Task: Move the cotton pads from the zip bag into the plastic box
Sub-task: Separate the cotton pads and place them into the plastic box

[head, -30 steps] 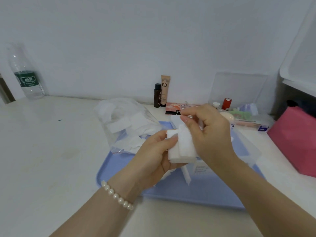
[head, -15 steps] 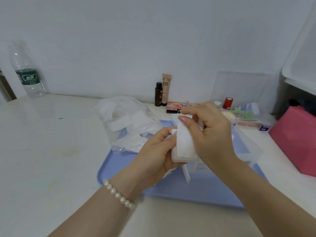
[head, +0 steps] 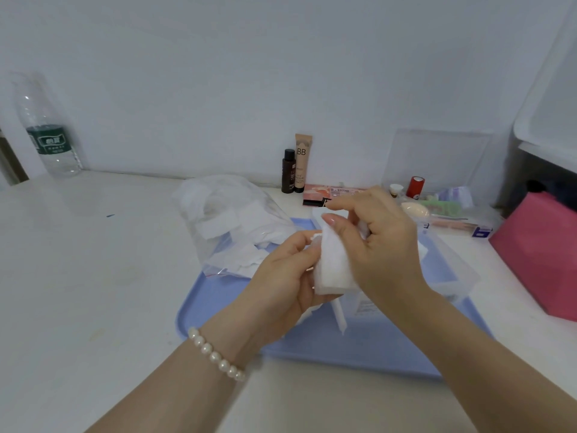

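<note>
Head view: your left hand (head: 282, 285) and right hand (head: 379, 245) meet over the pale blue plastic tray (head: 218, 310).
Stack: small pile of white square cotton pads (head: 332, 270), held between both hands, above the tray and just in front of the clear plastic box (head: 449, 273).
Left hand: fingers curled, cradling the stack's near edge.
Right hand: thumb and fingers pinching the stack's top.
Source: clear zip bag (head: 231, 223), more pads inside, lying partly on the tray's left rim.
Handling: likely feather-light, soft, compressible; layers may slide or peel.
Hold: you'd do best squeezing flat faces, whole stack together.
</note>
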The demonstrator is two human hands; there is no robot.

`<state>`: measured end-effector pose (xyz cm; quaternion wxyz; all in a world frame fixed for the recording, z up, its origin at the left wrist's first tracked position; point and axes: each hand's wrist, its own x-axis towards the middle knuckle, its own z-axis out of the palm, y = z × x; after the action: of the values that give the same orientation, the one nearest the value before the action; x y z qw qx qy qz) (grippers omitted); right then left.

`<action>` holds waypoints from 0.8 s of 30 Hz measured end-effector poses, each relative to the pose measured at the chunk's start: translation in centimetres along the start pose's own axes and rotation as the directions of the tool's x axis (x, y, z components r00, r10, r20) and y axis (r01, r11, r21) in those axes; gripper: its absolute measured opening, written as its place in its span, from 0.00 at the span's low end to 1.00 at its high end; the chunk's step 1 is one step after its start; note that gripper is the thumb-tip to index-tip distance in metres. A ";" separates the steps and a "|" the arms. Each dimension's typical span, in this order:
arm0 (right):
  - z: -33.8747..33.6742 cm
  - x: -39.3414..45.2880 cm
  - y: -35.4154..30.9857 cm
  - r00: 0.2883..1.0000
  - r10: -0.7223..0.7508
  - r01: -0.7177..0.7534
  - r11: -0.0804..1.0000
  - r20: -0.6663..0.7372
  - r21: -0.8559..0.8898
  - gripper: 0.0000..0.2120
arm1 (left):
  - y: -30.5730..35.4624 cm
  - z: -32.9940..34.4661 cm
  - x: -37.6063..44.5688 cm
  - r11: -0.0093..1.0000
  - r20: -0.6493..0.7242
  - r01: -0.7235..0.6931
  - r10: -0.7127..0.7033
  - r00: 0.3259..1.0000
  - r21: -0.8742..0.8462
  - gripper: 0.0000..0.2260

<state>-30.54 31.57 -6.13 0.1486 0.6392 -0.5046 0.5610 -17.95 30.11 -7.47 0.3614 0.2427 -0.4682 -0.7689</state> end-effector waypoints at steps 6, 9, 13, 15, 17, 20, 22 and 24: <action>0.3 -0.3 -0.1 0.997 -0.057 0.059 0.998 0.049 -0.037 0.04 | 0.1 0.0 0.0 0.999 0.032 0.026 -0.025 0.999 -0.040 0.15; 0.3 -0.4 -0.2 0.996 -0.059 0.060 0.998 0.070 -0.019 0.04 | -0.3 -0.4 0.2 0.998 0.085 -0.003 -0.002 0.996 0.055 0.19; -0.6 0.6 -0.8 0.951 0.233 -0.260 0.958 0.200 0.119 0.05 | -0.3 -0.8 0.2 0.998 0.120 -0.025 0.018 0.993 0.058 0.23; -1.7 1.7 -0.7 0.848 0.408 -0.491 0.845 0.340 0.212 0.09 | -0.2 -0.9 0.2 0.997 0.104 -0.041 0.034 0.994 0.070 0.24; -3.1 2.7 -0.6 0.755 0.446 -0.609 0.750 0.481 0.260 0.12 | -0.2 -1.0 0.3 0.994 0.100 -0.066 0.058 0.993 0.084 0.24; -4.7 3.6 -0.1 0.646 0.409 -0.701 0.653 0.644 0.288 0.17 | 0.1 -0.9 0.2 0.991 0.100 -0.082 0.071 0.992 0.106 0.22; -5.1 3.9 0.1 0.586 0.419 -0.751 0.603 0.693 0.270 0.18 | 0.1 -1.0 0.2 0.988 0.111 -0.085 0.071 0.991 0.126 0.20; -5.2 3.9 0.1 0.543 0.450 -0.787 0.568 0.709 0.241 0.18 | 0.0 -1.0 0.2 0.986 0.114 -0.077 0.060 0.992 0.147 0.18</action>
<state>-34.14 33.55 -1.09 -0.4150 0.5554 -0.5458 0.4706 -17.36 29.39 -7.90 0.3420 0.2108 -0.5522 -0.7305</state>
